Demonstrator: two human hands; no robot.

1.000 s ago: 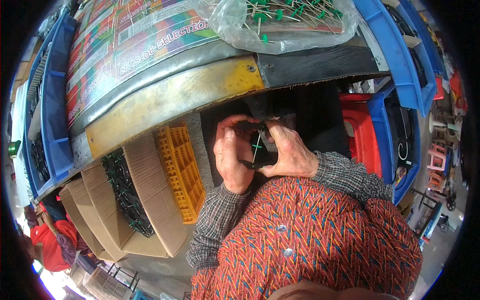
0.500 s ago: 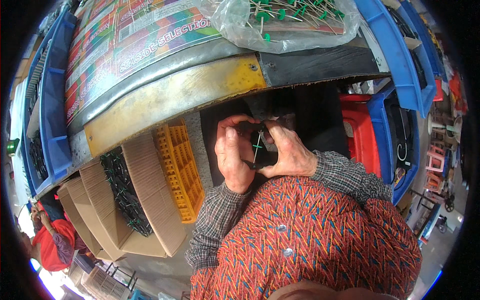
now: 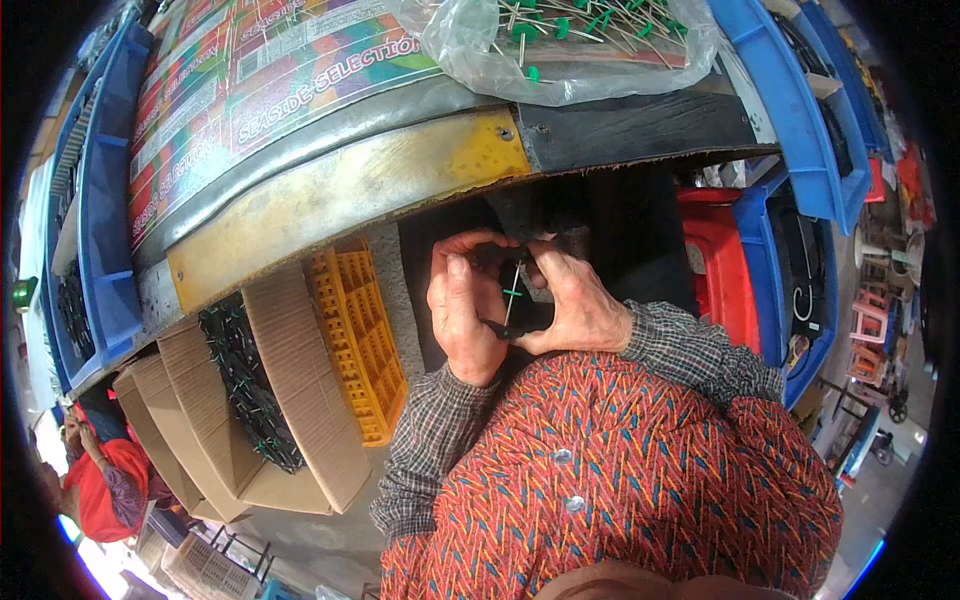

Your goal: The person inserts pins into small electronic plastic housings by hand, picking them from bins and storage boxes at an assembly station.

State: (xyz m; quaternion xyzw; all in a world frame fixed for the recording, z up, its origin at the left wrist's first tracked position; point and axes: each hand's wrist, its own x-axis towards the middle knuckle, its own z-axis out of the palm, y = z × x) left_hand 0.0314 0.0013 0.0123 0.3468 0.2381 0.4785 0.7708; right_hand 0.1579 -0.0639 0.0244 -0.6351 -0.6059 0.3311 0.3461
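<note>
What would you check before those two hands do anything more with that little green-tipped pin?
1. Pin held by both hands: ok; left hand and right hand close around it.
2. Pin in clear sight: ok, upright between the fingers.
3. Dark part at its lower end seated: cannot tell, partly hidden.
4. Spare pins to hand: ok, a clear bag of them lies on the bench above.
5. Orange crate apart from the hands: ok, lying to the left.
</note>
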